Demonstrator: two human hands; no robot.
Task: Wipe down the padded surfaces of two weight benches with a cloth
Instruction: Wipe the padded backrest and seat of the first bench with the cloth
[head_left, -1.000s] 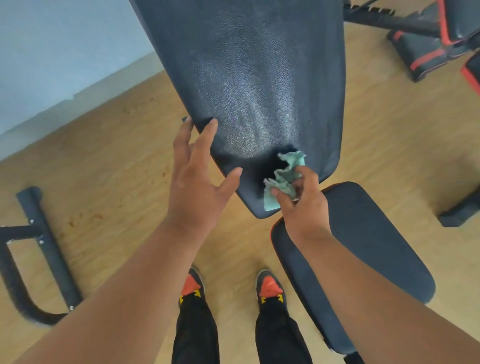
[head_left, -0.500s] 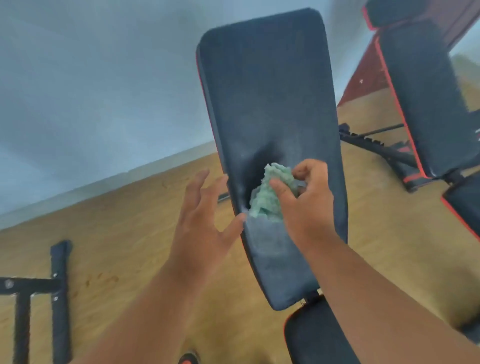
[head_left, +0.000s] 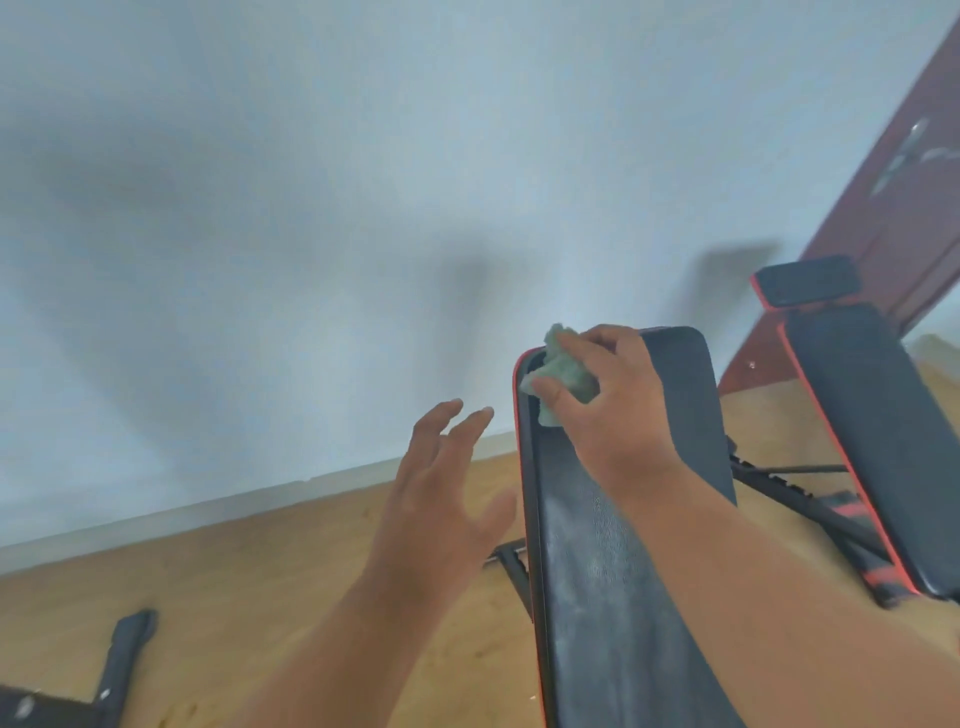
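Note:
A black padded backrest (head_left: 613, 561) with red piping stands inclined in front of me, rising to a rounded top edge. My right hand (head_left: 613, 405) grips a crumpled pale green cloth (head_left: 563, 379) and presses it onto the pad's top left corner. My left hand (head_left: 441, 499) hovers with spread fingers just left of the pad's side edge, holding nothing. A second black bench (head_left: 878, 441) with red trim and a separate headrest pad stands to the right.
A pale wall (head_left: 260, 208) fills the upper view above a wooden floor (head_left: 260, 571). A dark red door (head_left: 893, 208) stands at the far right. A black metal frame foot (head_left: 119, 670) lies on the floor at the lower left.
My right hand has slid the cloth from the pad's lower end up to its top left corner. The view has tilted upward. My left hand has come off the pad's edge.

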